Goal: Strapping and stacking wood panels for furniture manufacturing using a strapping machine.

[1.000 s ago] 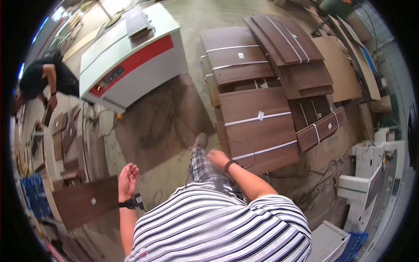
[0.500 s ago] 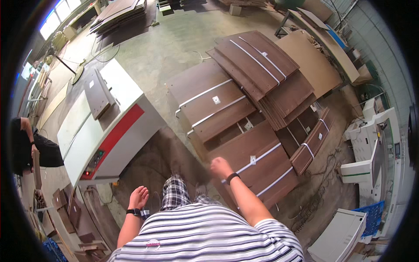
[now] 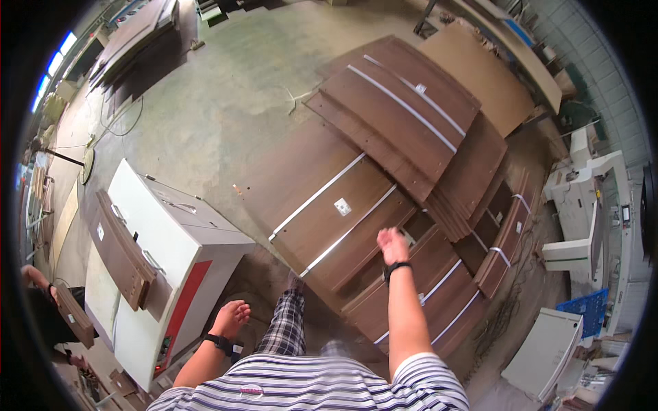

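Observation:
My left hand (image 3: 232, 318) hangs at my side near a white machine cabinet with a red stripe (image 3: 199, 222); its fingers are loosely bent and it holds nothing. My right hand (image 3: 392, 245) is stretched forward, empty, over brown wood panels (image 3: 367, 188) bound with white straps. Its fingers are slightly curled, and I see no contact with the panels. Further off, a taller stack of strapped brown panels (image 3: 411, 103) overlaps them. Another brown panel stack (image 3: 127, 257) lies on the white cabinet.
At the left edge, a person holds brown boards (image 3: 74, 315). To the right stand a white machine (image 3: 572, 212), a grey cabinet (image 3: 545, 349) and a blue crate (image 3: 586, 312). A narrow strapped bundle (image 3: 504, 246) lies beside the panels. More boards (image 3: 140, 41) are stacked far left.
I have stepped forward, and the panels and cabinet appear closer and shifted in view. My right arm has swung forward over the panels. My left hand has risen slightly.

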`<action>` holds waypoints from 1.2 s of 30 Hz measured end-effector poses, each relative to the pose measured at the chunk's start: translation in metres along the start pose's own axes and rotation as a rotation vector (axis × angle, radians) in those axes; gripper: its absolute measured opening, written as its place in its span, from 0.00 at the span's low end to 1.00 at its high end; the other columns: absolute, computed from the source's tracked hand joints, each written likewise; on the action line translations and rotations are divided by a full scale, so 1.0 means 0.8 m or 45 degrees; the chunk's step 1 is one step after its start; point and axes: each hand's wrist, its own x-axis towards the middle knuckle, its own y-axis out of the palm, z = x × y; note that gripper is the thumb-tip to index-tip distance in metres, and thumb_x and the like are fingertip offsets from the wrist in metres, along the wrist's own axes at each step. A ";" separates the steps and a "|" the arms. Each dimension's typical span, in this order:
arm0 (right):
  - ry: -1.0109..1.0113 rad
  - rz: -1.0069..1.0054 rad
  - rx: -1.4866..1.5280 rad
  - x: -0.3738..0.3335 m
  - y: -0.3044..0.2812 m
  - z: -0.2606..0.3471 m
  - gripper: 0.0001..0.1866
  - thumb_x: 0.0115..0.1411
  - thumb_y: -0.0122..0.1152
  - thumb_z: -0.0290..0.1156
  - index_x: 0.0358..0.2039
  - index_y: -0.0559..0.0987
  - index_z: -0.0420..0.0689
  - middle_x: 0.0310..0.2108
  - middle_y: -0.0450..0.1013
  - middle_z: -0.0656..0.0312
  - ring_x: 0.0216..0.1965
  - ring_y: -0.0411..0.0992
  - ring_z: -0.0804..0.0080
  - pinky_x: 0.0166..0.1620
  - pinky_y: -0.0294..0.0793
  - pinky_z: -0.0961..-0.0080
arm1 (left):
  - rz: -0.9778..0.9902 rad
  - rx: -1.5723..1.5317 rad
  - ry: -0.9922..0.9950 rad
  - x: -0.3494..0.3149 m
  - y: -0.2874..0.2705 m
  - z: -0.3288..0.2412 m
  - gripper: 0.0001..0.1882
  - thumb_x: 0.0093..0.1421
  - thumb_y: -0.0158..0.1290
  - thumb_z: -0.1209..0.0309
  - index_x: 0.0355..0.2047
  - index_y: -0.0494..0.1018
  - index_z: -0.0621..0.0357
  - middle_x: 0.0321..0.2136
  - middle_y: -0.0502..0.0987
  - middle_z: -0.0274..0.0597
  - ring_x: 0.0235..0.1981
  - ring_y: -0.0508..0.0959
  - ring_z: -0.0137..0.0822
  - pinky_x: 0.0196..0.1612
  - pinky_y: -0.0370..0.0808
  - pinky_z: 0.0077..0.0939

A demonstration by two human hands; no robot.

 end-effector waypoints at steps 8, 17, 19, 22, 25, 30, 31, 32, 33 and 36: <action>-0.313 -0.033 0.280 0.191 0.114 0.025 0.34 0.63 0.51 0.41 0.61 0.51 0.35 0.62 0.51 0.50 0.64 0.49 0.55 0.65 0.47 0.60 | 0.077 0.168 -0.081 0.042 0.039 -0.053 0.11 0.64 0.43 0.66 0.41 0.67 0.60 0.31 0.74 0.39 0.32 0.75 0.31 0.37 0.73 0.22; -0.505 -0.212 0.618 0.224 0.128 0.019 0.18 0.58 0.57 0.26 0.47 0.66 0.35 0.42 0.67 0.52 0.41 0.69 0.54 0.50 0.70 0.49 | 0.076 0.295 -0.314 0.051 0.068 -0.045 0.09 0.63 0.44 0.69 0.39 0.67 0.60 0.29 0.71 0.36 0.32 0.73 0.30 0.36 0.72 0.21; -0.494 -0.235 0.616 0.191 0.122 0.001 0.17 0.58 0.57 0.25 0.46 0.66 0.34 0.42 0.67 0.52 0.40 0.69 0.53 0.48 0.71 0.49 | 0.225 0.336 -0.137 0.062 0.078 -0.052 0.08 0.63 0.44 0.68 0.38 0.67 0.59 0.28 0.71 0.35 0.30 0.72 0.29 0.34 0.70 0.20; -0.471 -0.295 0.595 0.110 0.109 -0.030 0.15 0.57 0.57 0.25 0.44 0.68 0.36 0.41 0.68 0.56 0.41 0.69 0.56 0.48 0.71 0.49 | 0.245 0.605 0.121 0.069 0.129 -0.073 0.08 0.63 0.45 0.67 0.37 0.67 0.59 0.27 0.70 0.34 0.28 0.70 0.26 0.31 0.67 0.18; -0.490 -0.198 0.522 0.034 0.021 -0.048 0.12 0.57 0.58 0.25 0.41 0.71 0.40 0.39 0.70 0.62 0.41 0.70 0.61 0.50 0.70 0.48 | 0.433 0.853 0.484 0.098 0.186 -0.090 0.11 0.64 0.46 0.64 0.39 0.67 0.60 0.28 0.70 0.34 0.29 0.69 0.24 0.31 0.65 0.17; -0.276 -0.203 0.408 -0.109 -0.037 -0.061 0.01 0.58 0.56 0.23 0.31 0.75 0.39 0.32 0.73 0.61 0.37 0.73 0.66 0.50 0.74 0.60 | 0.038 1.260 1.293 0.193 0.228 -0.147 0.23 0.61 0.49 0.59 0.48 0.64 0.66 0.42 0.71 0.47 0.44 0.70 0.35 0.47 0.67 0.26; -0.296 -0.246 0.433 -0.124 -0.050 -0.066 0.02 0.58 0.56 0.23 0.30 0.75 0.39 0.32 0.73 0.61 0.36 0.73 0.65 0.49 0.75 0.63 | -0.107 1.374 1.243 0.208 0.237 -0.157 0.29 0.59 0.51 0.55 0.52 0.61 0.67 0.47 0.68 0.51 0.49 0.68 0.39 0.51 0.64 0.29; -0.313 -0.285 0.454 -0.134 -0.064 -0.070 0.03 0.58 0.56 0.23 0.29 0.74 0.38 0.32 0.73 0.61 0.35 0.74 0.65 0.48 0.76 0.65 | -0.258 1.479 1.187 0.222 0.247 -0.163 0.36 0.58 0.52 0.52 0.55 0.58 0.68 0.52 0.65 0.55 0.54 0.65 0.43 0.56 0.61 0.32; -0.248 -0.281 0.406 -0.144 -0.077 -0.068 0.03 0.58 0.56 0.24 0.29 0.74 0.38 0.32 0.73 0.61 0.34 0.74 0.65 0.47 0.76 0.64 | -0.264 1.354 1.104 0.231 0.250 -0.166 0.40 0.55 0.54 0.50 0.55 0.57 0.71 0.54 0.62 0.59 0.56 0.63 0.45 0.57 0.59 0.33; -0.170 -0.282 0.502 -0.160 -0.101 -0.060 0.10 0.58 0.59 0.34 0.32 0.74 0.40 0.29 0.73 0.60 0.34 0.74 0.65 0.45 0.76 0.65 | -0.257 1.136 0.813 0.260 0.243 -0.170 0.47 0.53 0.53 0.44 0.55 0.55 0.76 0.55 0.60 0.60 0.56 0.62 0.46 0.56 0.60 0.33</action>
